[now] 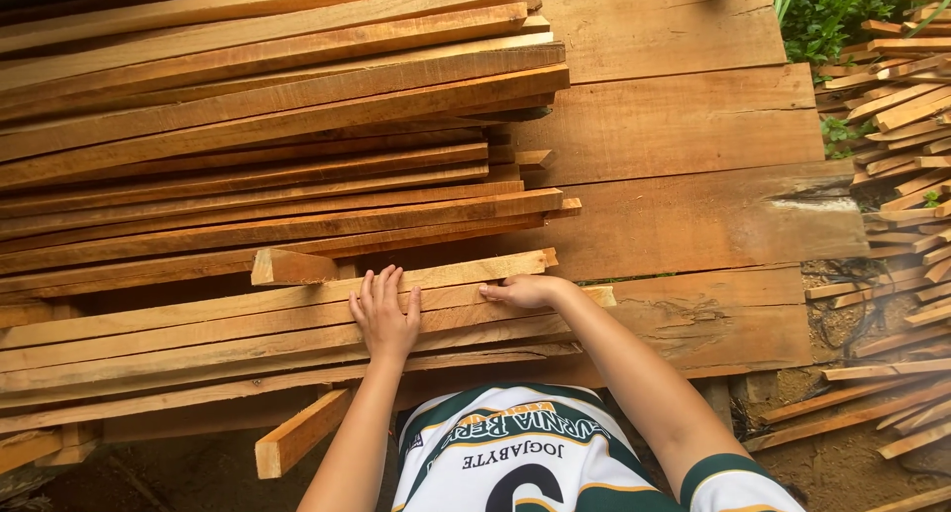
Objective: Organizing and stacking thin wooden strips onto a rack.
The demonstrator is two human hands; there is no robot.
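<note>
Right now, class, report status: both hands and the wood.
Left hand flat on long pale wooden slats. Right hand gripping slat end. Short wooden offcut lies beside.

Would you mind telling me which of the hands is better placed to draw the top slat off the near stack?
Probably the right hand: its fingers curl over the top slat close to its end. The left hand only lies flat on the slats, gripping nothing.

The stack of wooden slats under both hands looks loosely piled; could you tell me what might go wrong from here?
1. The left hand lies flat and the right hand grips the slats; the rough sawn edges could leave splinters.
2. A short offcut sits loose on top and might slide off.
3. The higher slat stack lies uneven; boards could shift toward the fingers.
</note>
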